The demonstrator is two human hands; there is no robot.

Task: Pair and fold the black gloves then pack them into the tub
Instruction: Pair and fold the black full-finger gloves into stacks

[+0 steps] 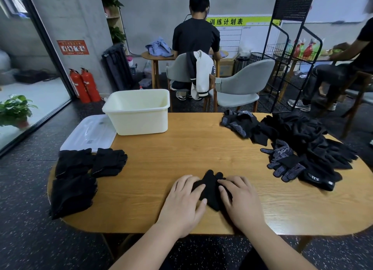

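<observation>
Two hands: the left hand (186, 197) and right hand (241, 197) lie palm-down side by side, fingers straight, pinching nothing, and press on one black glove (211, 186), I'd say to flatten it.
Glove: at the near middle of the table (191, 144), its fingers pointing away; whether a second one lies beneath it I cannot tell.
Heap: a loose heap (302, 140) of black gloves sits on the right, handy for the right hand and well apart from the tub.
Folded stacks: the folded stacks (80, 174) wait on the left, on the tub's side, probably staged for packing.
Tub: the cream tub (141, 120) stands at the far left, open; no gloves show inside.
Lid: a clear lid (88, 132) lies just beside it, out of the way.
Stage: pairing and folding, judging by the heap; packing not begun.
</observation>
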